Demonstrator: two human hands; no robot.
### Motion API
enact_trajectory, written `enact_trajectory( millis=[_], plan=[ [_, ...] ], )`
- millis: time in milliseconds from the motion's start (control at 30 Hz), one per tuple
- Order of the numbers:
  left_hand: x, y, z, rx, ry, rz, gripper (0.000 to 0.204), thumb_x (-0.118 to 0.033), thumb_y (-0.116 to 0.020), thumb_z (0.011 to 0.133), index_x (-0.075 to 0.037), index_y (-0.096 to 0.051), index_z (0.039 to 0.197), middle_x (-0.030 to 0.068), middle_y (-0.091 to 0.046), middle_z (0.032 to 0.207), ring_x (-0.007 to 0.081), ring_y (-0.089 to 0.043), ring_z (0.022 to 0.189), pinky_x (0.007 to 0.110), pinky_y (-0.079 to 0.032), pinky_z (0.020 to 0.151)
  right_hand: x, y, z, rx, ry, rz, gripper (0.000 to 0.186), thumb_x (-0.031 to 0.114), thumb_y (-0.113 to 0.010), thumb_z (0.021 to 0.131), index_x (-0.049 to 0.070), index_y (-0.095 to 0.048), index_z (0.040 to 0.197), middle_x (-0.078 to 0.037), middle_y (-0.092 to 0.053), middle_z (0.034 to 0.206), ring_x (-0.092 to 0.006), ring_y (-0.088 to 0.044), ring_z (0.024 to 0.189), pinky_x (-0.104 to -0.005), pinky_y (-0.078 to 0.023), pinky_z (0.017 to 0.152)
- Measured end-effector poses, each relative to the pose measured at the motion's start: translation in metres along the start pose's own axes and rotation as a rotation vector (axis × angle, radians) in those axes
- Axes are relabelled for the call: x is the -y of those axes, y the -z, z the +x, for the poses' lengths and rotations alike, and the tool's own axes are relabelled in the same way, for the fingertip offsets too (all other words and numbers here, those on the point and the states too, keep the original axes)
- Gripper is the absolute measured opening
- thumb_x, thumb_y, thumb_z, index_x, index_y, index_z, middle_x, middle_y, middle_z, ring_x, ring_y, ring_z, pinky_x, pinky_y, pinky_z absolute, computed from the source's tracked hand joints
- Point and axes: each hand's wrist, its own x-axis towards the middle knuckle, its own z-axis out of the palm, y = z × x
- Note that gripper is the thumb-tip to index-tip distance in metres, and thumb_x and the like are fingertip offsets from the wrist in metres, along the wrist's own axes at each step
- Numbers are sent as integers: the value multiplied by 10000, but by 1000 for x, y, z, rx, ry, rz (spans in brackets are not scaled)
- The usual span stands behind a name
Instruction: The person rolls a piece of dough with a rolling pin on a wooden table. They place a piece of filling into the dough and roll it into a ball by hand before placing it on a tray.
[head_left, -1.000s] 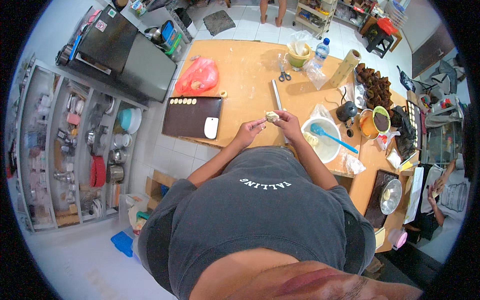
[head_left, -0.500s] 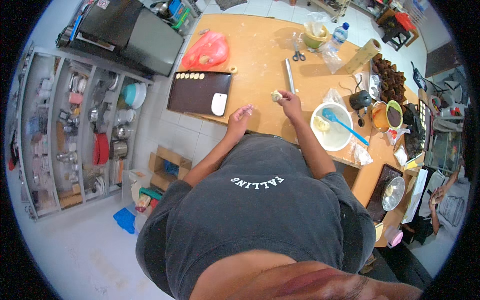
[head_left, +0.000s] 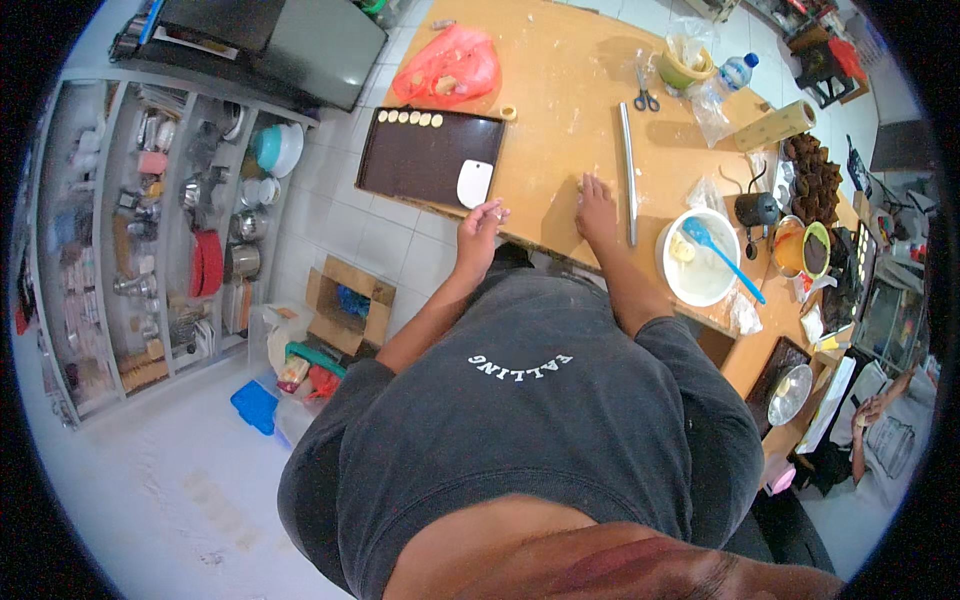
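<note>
My right hand [head_left: 597,212] is down on the wooden table with its fingers closed around a small piece of pale dough [head_left: 580,185], mostly hidden by them. Over the table's near edge is my left hand [head_left: 481,224], its fingertips pinched together; what they hold, if anything, is too small to make out. Beside it lies a dark baking tray [head_left: 420,165] with a row of several pale dough rounds [head_left: 410,118] and a white scraper [head_left: 474,184]. A metal rod [head_left: 628,175] lies right of my right hand. Farther right, a white bowl [head_left: 705,283] contains dough and a blue spatula [head_left: 725,262].
A red plastic bag [head_left: 455,65] and a small ring [head_left: 509,113] lie beyond the tray. Scissors [head_left: 646,93], a water bottle [head_left: 737,72], a plastic-film roll [head_left: 778,125] and a black kettle [head_left: 756,209] stand farther right. Another person's hand [head_left: 868,410] shows at the far right.
My right hand has lowered to the table with the dough piece, which was held up in its fingertips before. My left hand stays pinched near the tray. The whole view has shifted slightly.
</note>
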Motion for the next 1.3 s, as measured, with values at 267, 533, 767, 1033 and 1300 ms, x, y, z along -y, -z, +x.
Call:
enact_trajectory(
  millis=[267, 533, 767, 1033, 1300],
  plan=[
    [10, 51, 30, 51, 98, 88, 311, -183, -554, 1084, -49, -654, 1345, 65, -752, 1181, 117, -663, 1039, 280, -498, 873, 67, -1, 20, 164, -242, -97, 845, 581, -520, 1026, 60, -289, 1650, -171, -245, 1728, -407, -199, 1594, -646, -179, 1252],
    [11, 88, 63, 101, 145, 179, 316, -198, -566, 1080, -64, -646, 1354, 58, -751, 1182, 121, -664, 1052, 293, -496, 876, 67, -19, 86, 104, -283, -195, 808, 606, -471, 1036, 86, -330, 1639, -145, -255, 1730, -437, -180, 1592, -692, -175, 1230],
    [-2, 106, 97, 130, 188, 286, 321, -209, -565, 1081, -52, -650, 1348, 56, -750, 1172, 122, -675, 1039, 290, -500, 871, 49, -33, 101, -53, -264, -178, 744, 501, -515, 1053, 55, -344, 1624, -159, -297, 1711, -400, -233, 1585, -623, -222, 1247],
    [15, 99, 127, 151, 201, 208, 329, -205, -562, 1069, -55, -650, 1348, 69, -747, 1181, 135, -678, 1033, 285, -505, 856, 109, -20, 20, 163, -255, -123, 826, 519, -525, 1034, 9, -281, 1636, -184, -229, 1730, -371, -211, 1597, -559, -196, 1279],
    [19, 84, 135, 206, 174, 196, 308, -183, -554, 1074, -53, -655, 1334, 79, -744, 1195, 144, -684, 1036, 288, -508, 863, 99, -30, 64, 110, -313, -178, 758, 474, -510, 1046, 86, -284, 1656, -102, -227, 1748, -342, -201, 1606, -648, -155, 1259]
  ],
)
